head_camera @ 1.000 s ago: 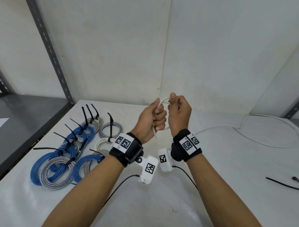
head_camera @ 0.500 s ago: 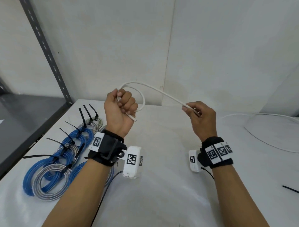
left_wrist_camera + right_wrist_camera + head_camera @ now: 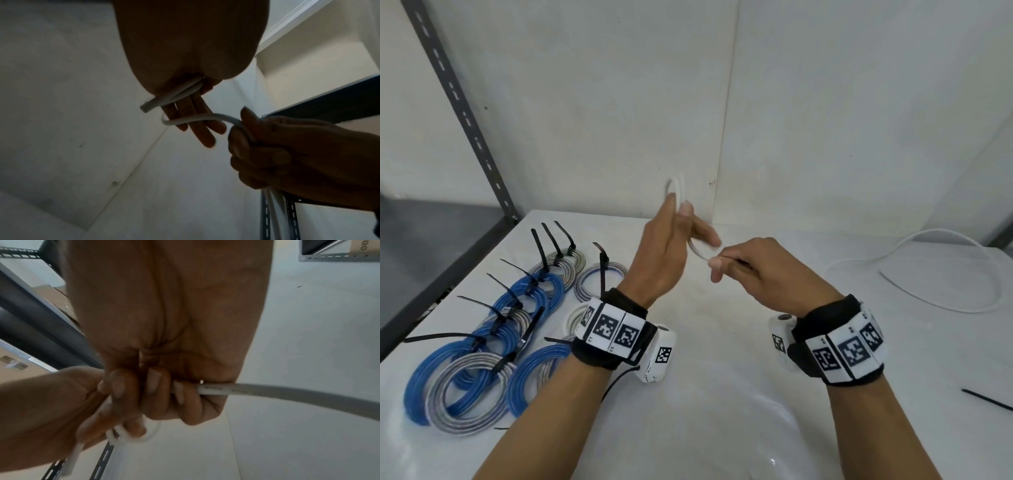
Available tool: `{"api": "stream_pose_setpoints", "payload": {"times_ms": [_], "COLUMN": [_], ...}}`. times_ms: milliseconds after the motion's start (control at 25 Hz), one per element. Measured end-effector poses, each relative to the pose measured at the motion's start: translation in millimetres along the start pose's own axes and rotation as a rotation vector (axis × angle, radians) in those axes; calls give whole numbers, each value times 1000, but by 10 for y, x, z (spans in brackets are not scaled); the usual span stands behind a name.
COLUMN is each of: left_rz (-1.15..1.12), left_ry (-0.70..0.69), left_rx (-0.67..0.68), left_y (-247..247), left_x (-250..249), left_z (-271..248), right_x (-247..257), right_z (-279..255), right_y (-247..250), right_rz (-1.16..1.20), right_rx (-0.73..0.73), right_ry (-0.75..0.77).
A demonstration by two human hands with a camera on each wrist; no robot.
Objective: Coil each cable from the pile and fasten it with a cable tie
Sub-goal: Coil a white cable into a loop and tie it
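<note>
Above the table's middle, my left hand [image 3: 669,250] holds small loops of the white cable [image 3: 680,190] pinched at the thumb, with its other fingers [image 3: 197,125] stretched out straight. My right hand [image 3: 753,270] is just to its right and grips the same cable [image 3: 287,392] in a fist, feeding a curved stretch [image 3: 197,117] across the left fingers. The cable's cut end [image 3: 146,108] sticks out below the left palm. The remaining slack [image 3: 935,236] trails over the table at the right.
Several tied coils, blue and grey [image 3: 482,346], lie at the table's left with black tie tails sticking up. A loose black cable tie [image 3: 986,399] lies at the right edge. A dark shelf post [image 3: 458,113] rises at the back left, with walls close behind.
My right hand has swung back in from the right to meet the left, bringing the stretched cable round as a new loop. The left hand's fingers have gone from a fist to straight.
</note>
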State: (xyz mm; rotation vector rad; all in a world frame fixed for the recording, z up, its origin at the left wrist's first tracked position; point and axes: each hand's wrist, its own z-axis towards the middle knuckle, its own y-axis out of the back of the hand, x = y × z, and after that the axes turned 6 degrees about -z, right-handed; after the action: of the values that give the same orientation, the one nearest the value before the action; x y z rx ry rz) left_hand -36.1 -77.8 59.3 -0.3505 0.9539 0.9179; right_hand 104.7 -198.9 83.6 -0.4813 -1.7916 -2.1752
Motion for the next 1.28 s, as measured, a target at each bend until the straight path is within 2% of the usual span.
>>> {"api": "stream_pose_setpoints", "payload": {"times_ms": [80,120,240,320,440,600,680,760,840,1000,1160,1200,1280], "left_rz": [72,81,-106,-327,-580,-891,-977,-1008,-1060,-1239,-1327,-1300,-1243], "left_ry": [46,98,349,513,646,692,691,659,633,523,335,304,257], "left_rx": [115,162,270,324,269,206,206,204,137,-124,-394,-434,-470], "left_y": [-13,-22,-55,-87,-152,-273,-304,-273,-189,88,393,412,395], "left_x": [20,16,-7,-55,-78,-68,-60,-60,-54,-20,-1,-6,-25], "left_z": [-37,-46,-66,-68,-71,-115,-119,-98,-46,87,168,172,175], "right_x": [50,64,-2,-84,-121,-35,-16,-40,-138,-410,-621,-623,-536], "right_z": [-14,1,76,128,184,257,274,283,283,244,163,157,150], "right_y": [7,-2,-44,-121,-330,-437,-425,-396,-353,-264,-225,-222,-230], "right_rz": [53,91,246,137,26,276,360,409,455,454,317,220,6], "right_rx": [-23,-83,-456,-612,-639,-810,-866,-821,-706,-607,-645,-588,-358], "right_ry": [73,89,82,89,-2,-107,-122,-105,-49,-44,-133,-140,-151]}}
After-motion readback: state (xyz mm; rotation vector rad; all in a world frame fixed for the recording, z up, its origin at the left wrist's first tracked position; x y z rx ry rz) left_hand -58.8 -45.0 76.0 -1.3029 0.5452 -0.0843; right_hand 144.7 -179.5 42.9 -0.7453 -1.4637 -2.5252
